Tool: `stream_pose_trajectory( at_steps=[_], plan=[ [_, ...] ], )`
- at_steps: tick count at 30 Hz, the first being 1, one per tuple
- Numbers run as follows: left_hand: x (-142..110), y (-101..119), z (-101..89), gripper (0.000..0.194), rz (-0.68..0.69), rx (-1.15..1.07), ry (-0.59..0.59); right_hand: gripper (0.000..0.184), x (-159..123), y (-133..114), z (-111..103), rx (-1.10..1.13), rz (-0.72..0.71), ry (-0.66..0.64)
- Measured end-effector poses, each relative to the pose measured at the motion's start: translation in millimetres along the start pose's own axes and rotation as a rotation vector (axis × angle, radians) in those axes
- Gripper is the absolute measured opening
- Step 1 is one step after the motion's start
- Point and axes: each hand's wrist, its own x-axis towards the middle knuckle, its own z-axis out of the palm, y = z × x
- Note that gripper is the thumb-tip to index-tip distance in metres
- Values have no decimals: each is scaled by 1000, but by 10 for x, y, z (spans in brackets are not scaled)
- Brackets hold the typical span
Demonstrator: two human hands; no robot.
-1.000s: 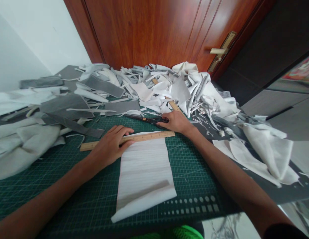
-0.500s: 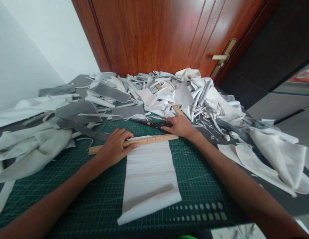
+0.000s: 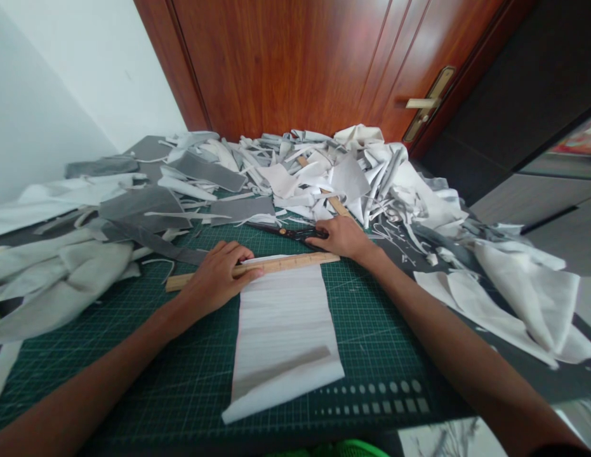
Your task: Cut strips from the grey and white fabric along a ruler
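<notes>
We've got one head cam here, perched pretty close above the near side of the green cutting mat, looking forward and down across it.

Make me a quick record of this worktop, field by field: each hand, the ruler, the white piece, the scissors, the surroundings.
Left hand: left hand on the wooden ruler
Right hand: right hand at the scissors' handles, exact grip unclear
Ruler: across the far end of the white piece
White piece: on the green cutting mat, near end curled over
Scissors: black scissors, beyond the ruler, blades pointing left
Surroundings: heaped white and grey scraps, brown door behind
</notes>
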Motion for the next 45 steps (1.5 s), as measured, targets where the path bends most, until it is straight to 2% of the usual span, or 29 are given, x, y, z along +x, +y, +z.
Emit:
stream_pose_trajectory(
  at_steps=[13,24,38,45],
  plan=[
    [4,23,11,27,26,-11,38,35,13,33,15,57,-7,-7],
    [13,43,-5,29,38,-15,38,35,12,56,12,59,-19,-2],
    [-1,-40,-8,25,-33,29,76,27,-8,328,-19,224,-230,-98],
    [50,-93,-82,36,-45,-34,-11,29,-38,374,-22,315,-311,-137]
  ],
)
